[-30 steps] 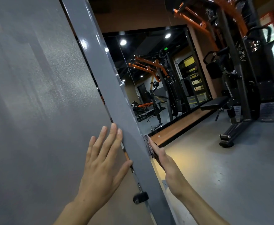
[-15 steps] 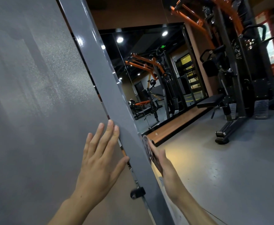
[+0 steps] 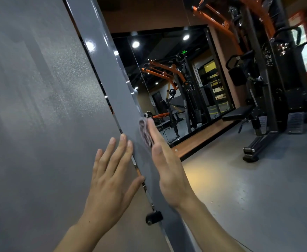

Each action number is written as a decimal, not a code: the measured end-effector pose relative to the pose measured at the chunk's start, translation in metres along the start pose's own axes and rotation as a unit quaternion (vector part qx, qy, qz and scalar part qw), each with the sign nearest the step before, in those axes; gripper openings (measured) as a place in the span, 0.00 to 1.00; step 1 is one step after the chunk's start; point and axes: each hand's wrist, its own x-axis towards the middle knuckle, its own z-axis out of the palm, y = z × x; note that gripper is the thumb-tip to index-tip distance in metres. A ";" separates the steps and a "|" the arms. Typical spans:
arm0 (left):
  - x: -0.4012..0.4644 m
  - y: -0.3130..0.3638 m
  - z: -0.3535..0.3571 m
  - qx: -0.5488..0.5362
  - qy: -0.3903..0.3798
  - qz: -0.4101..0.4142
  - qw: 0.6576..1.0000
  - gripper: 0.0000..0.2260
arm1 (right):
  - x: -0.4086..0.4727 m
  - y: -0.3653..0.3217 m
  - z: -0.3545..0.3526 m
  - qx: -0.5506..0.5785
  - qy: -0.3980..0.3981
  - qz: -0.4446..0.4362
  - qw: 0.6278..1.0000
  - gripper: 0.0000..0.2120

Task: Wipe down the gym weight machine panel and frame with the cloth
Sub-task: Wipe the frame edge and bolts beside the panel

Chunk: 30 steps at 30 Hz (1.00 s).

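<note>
Head view. The right hand [image 3: 169,166] pressed the cloth [image 3: 145,132] flat against the right face of the grey frame post [image 3: 112,73], fingers straight and together, the crumpled cloth showing just beyond the fingertips. The left hand [image 3: 110,179] lay spread wide on the panel [image 3: 30,106] just left of the post, its fingertips touching the post's near edge and holding nothing.

Compared with the view one second before, the right hand had come round from the post's far edge, where only a sliver of hand and cloth showed, onto the face turned toward the camera, and it sat higher along the post. The cloth, then mostly hidden behind the edge, was now in plain sight. The left hand kept the same flat, bracing pose beside the post, apparently little moved on the panel. The black knob [image 3: 154,217] low on the post stayed below both hands.

The shift suggests an upward wiping stroke along the post was under way, so the frame part of the task was in hand. Most of the post above the cloth appeared not yet reached in this stroke. Whether the panel was already wiped cannot be told; its surface showed a faint speckled sheen. To the right and far off stood a mirror [image 3: 176,79] and an orange-and-black machine [image 3: 258,88].
</note>
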 end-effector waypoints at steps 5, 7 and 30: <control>0.000 0.000 0.001 -0.003 0.000 -0.002 1.000 0.35 | -0.073 0.041 -0.011 -0.049 -0.011 0.063 0.997 0.32; 0.001 0.000 0.002 -0.005 0.001 -0.005 1.000 0.34 | -0.081 0.043 -0.015 -0.064 -0.025 0.058 0.996 0.35; -0.002 0.001 0.001 -0.001 -0.030 -0.019 0.999 0.35 | -0.010 -0.001 -0.006 -0.079 -0.042 0.010 0.996 0.33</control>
